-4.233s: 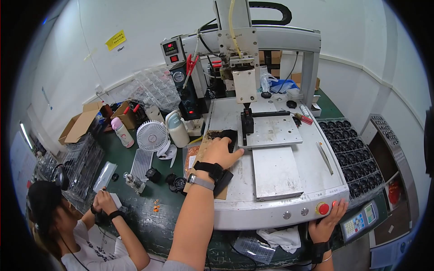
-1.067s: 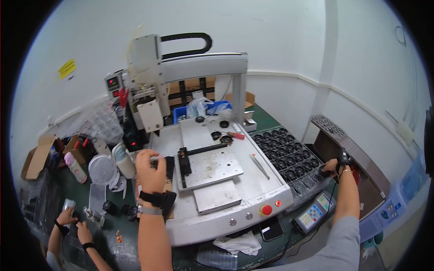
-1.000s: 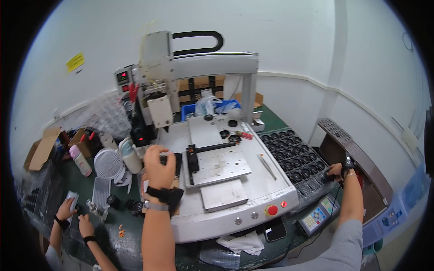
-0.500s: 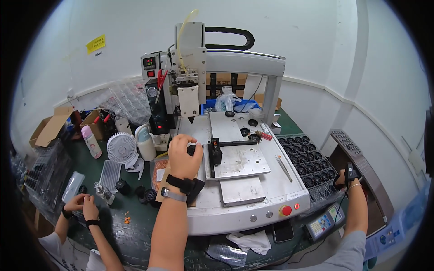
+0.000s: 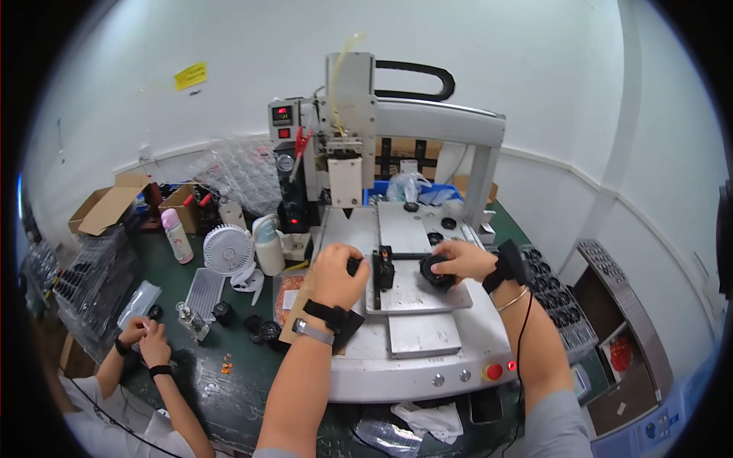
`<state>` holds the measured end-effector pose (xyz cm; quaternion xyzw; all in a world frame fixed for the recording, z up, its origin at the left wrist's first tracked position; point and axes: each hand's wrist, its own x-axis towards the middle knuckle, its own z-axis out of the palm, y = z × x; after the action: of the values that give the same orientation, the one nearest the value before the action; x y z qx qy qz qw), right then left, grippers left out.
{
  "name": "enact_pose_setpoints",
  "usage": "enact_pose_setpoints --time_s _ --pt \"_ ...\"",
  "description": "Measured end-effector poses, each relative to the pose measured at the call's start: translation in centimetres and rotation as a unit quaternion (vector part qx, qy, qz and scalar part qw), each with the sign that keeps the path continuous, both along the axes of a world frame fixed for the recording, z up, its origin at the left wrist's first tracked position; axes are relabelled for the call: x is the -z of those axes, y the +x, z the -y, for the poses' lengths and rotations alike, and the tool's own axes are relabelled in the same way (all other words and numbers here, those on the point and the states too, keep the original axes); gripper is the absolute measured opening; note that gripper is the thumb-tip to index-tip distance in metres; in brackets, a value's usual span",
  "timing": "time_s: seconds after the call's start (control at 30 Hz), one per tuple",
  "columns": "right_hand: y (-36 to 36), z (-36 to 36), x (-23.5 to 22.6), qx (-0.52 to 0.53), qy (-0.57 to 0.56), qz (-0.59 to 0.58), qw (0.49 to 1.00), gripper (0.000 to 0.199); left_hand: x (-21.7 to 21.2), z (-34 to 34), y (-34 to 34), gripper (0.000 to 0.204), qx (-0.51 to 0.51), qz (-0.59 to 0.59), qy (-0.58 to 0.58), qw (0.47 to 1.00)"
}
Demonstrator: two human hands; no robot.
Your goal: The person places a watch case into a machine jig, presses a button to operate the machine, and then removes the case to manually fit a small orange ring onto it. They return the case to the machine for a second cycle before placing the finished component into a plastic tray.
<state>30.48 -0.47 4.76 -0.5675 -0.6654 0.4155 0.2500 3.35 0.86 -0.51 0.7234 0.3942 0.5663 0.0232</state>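
My left hand (image 5: 340, 276) is closed on a small black part (image 5: 353, 266), mostly hidden by the fingers, at the left side of the machine's bed. My right hand (image 5: 464, 263) grips a round black ring-shaped part (image 5: 436, 272) over the metal plate (image 5: 412, 298). Between the hands stands a black upright clamp block (image 5: 384, 271), fixed at the plate's left side. Several black round parts (image 5: 449, 224) lie behind on the bed. Beneath my left wrist is a brown board (image 5: 299, 309).
The gantry machine's dispensing head (image 5: 346, 179) hangs behind my hands. A red stop button (image 5: 494, 372) sits on its front. Trays of black parts (image 5: 561, 294) stand at right. Left are a fan (image 5: 230, 250), a bottle (image 5: 268, 246) and a co-worker's hands (image 5: 149, 343).
My right hand has come from the trays on the right to the plate and now holds a round black part. My left hand stays beside the bed. The whole view has shifted slightly.
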Motion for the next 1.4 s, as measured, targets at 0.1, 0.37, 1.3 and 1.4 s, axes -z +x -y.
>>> enact_pose_setpoints --time_s 0.1,0.37,1.3,1.4 --pt "-1.5 0.0 -0.3 0.040 0.029 0.078 0.996 0.049 0.3 0.0 0.1 0.014 0.001 -0.028 -0.010 1.000" --pt "-0.5 -0.1 1.9 0.055 0.168 0.094 0.980 0.036 -0.4 1.2 0.4 0.020 0.005 -0.109 -0.076 0.991" --pt "0.3 -2.9 5.6 0.143 0.167 -0.082 0.972 0.019 -6.0 -0.4 11.8 0.059 0.044 -0.422 -0.191 0.885" --pt "0.2 -3.1 5.8 0.133 0.180 -0.072 0.972 0.020 -6.1 -2.2 12.3 0.071 0.055 -0.456 -0.283 0.842"
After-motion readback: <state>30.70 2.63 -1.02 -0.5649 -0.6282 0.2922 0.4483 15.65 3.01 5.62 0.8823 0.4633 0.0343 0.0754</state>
